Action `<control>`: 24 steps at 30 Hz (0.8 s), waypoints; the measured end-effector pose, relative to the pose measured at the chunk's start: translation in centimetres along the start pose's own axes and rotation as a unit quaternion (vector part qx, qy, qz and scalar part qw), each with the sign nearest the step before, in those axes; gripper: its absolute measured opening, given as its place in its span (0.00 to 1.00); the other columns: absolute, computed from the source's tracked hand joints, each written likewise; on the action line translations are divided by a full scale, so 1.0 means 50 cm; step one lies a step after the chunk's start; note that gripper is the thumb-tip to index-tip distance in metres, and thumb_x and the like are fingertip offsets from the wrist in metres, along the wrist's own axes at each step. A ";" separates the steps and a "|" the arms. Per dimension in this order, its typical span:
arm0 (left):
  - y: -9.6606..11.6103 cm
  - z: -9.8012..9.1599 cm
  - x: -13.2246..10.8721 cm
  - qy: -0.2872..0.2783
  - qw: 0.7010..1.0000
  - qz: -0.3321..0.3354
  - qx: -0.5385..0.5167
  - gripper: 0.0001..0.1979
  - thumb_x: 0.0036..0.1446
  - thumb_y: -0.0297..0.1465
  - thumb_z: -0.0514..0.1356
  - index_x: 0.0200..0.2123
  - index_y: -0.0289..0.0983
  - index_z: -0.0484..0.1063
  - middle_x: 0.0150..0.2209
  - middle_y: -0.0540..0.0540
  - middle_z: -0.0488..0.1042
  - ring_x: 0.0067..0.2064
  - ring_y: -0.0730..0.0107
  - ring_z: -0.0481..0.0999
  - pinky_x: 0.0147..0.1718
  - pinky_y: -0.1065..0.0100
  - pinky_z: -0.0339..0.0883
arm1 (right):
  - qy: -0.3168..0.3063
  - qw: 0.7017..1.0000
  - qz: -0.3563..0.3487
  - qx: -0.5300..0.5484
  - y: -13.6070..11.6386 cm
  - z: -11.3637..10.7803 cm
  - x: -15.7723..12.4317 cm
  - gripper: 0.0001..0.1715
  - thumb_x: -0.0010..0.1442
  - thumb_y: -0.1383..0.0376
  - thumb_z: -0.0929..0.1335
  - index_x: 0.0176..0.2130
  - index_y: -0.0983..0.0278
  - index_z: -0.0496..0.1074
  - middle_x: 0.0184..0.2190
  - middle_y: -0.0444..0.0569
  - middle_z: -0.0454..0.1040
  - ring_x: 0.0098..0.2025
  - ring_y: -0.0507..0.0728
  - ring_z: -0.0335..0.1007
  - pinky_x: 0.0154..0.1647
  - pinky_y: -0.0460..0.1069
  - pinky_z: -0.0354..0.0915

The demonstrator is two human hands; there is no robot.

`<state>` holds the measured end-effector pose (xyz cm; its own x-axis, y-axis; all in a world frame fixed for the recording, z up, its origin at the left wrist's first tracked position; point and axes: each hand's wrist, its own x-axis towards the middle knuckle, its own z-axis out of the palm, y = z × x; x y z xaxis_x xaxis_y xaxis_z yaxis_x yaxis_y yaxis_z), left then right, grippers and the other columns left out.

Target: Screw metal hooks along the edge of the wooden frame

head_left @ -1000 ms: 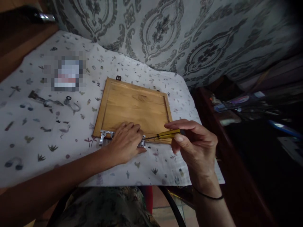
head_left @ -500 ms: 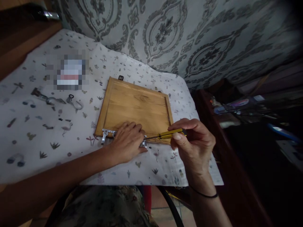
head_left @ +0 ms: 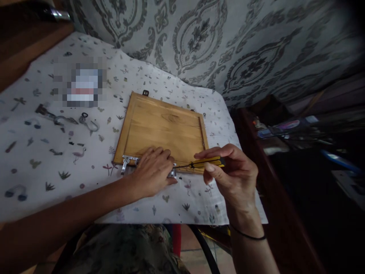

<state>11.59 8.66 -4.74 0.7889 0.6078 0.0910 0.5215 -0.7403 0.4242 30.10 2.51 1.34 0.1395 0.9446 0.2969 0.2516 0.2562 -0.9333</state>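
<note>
A wooden panel (head_left: 165, 121) with a raised border lies on the patterned cloth. My left hand (head_left: 152, 171) is closed over its near edge, fingers on top and thumb below the edge. Shiny metal fittings sit along that edge: a bracket (head_left: 127, 163) shows left of the hand, and another metal piece (head_left: 173, 173) shows by its thumb. In my right hand (head_left: 236, 171) is a yellow and black screwdriver (head_left: 209, 163), pinched between thumb and fingers. Its shaft points left to the metal by my left hand; the tip is hidden there.
Metal hooks (head_left: 89, 122) and a longer metal piece (head_left: 55, 116) lie on the cloth at left. Behind them is a blurred-out object (head_left: 84, 85). A patterned wall (head_left: 196, 34) stands behind, and a dark cluttered surface (head_left: 308, 171) at right.
My right hand's fingers have shifted on the screwdriver handle, the index finger reaching further left along it. My left hand and the panel stay in place.
</note>
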 end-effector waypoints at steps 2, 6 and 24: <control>-0.001 0.003 0.000 0.006 1.000 0.004 -0.001 0.20 0.58 0.45 0.70 0.42 0.34 0.77 0.43 0.41 0.75 0.51 0.51 0.73 0.51 0.55 0.65 | -0.030 0.999 0.018 -0.003 -0.003 -0.005 0.000 0.13 0.57 0.61 0.78 0.42 0.60 0.78 0.35 0.47 0.84 0.23 0.50 0.74 0.17 0.44 0.71; -0.002 0.004 -0.002 0.018 1.000 0.008 -0.005 0.19 0.57 0.44 0.70 0.40 0.34 0.77 0.42 0.42 0.75 0.50 0.52 0.74 0.51 0.55 0.65 | -0.051 0.998 0.013 -0.043 -0.008 -0.008 -0.001 0.12 0.60 0.60 0.77 0.45 0.59 0.81 0.36 0.47 0.83 0.20 0.48 0.72 0.19 0.44 0.72; -0.003 0.010 -0.006 0.034 0.999 0.004 -0.018 0.20 0.56 0.44 0.71 0.42 0.34 0.77 0.43 0.42 0.75 0.50 0.52 0.74 0.51 0.54 0.66 | 0.015 0.992 -0.032 -0.125 0.002 0.002 -0.001 0.07 0.54 0.63 0.80 0.34 0.60 0.81 0.29 0.42 0.80 0.19 0.46 0.67 0.17 0.41 0.65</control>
<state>11.42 8.44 -5.30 0.7689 0.6202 0.1554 0.5014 -0.7358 0.4552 30.01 2.51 1.20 0.1436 0.9206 0.3631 0.4892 0.2529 -0.8347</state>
